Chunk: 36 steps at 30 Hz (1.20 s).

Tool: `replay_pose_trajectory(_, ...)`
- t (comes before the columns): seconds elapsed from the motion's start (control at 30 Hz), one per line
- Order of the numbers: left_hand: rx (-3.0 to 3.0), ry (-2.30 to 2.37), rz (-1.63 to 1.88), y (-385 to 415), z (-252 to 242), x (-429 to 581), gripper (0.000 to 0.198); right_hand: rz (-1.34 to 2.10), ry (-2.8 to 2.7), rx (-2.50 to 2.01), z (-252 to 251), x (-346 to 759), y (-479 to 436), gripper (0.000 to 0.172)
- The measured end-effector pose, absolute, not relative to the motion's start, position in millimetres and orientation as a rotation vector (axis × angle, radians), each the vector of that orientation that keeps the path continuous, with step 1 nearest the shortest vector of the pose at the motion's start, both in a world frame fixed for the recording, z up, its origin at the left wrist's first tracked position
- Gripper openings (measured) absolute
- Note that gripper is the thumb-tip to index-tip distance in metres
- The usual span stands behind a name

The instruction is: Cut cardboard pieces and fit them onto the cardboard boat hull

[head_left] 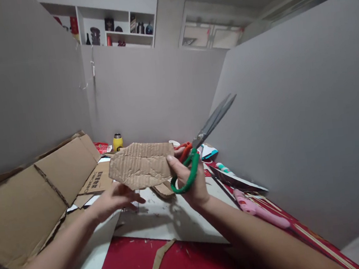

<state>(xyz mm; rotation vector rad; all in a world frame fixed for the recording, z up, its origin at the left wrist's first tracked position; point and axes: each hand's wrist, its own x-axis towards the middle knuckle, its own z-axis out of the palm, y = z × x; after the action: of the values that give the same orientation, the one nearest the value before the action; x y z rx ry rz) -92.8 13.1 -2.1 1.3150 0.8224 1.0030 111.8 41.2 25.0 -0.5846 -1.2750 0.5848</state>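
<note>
My right hand [189, 180] grips green-handled scissors [199, 143], blades closed and pointing up to the right. Its thumb and fingers also pinch the right edge of a torn, corrugated cardboard piece [140, 164] held above the table. My left hand [114, 199] sits under the cardboard's left part with fingers stretched out, partly hidden by it. A second pair with orange handles [184, 147] lies just behind my right hand.
A large flattened cardboard box [35, 196] leans at the left. White sheets [169, 221] cover the red tabletop [132, 268], with a cardboard strip [159, 260] near me. A pink tool [258, 212] and a yellow bottle [118, 142] lie further off. Grey partitions enclose the desk.
</note>
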Motion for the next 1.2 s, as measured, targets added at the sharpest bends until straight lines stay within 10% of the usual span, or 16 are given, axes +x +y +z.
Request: replay_pose_trajectory(1.2,1.168,0.822,1.514,7.0,4.4,-91.8,0.023,0.535,-2.332,-1.011,-5.0,160.8,12.9,0.030)
